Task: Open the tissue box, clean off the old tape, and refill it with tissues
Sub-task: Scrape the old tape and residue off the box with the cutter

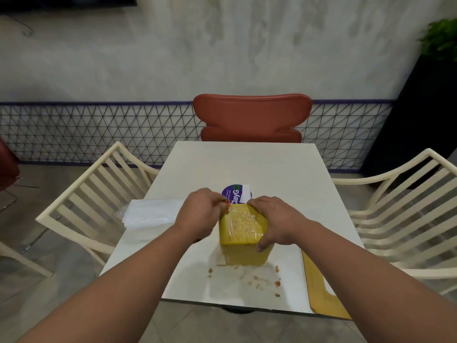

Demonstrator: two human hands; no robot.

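Both forearms reached forward from the bottom edge toward the yellow box [243,231], which stood on the white desk [237,167] near its middle front. Clear tape [241,225] with brownish residue covered the top face of the box. The right hand [274,222] lay on the right side of the box, its fingers [265,245] wrapped over the top edge and the thumb down on the front face, so it was grasping the box. The left hand [199,211] was at the far left corner of the box, its fingers [223,203] pinched together there; whether they held the tape end I could not tell. Brown crumbs [257,278] lay on the desk just before the box. A flat yellow panel [321,290] lay at the right front edge. A pack of tissues [150,214] in clear plastic lay left of the box. A purple round sticker [232,194] showed behind the hands.
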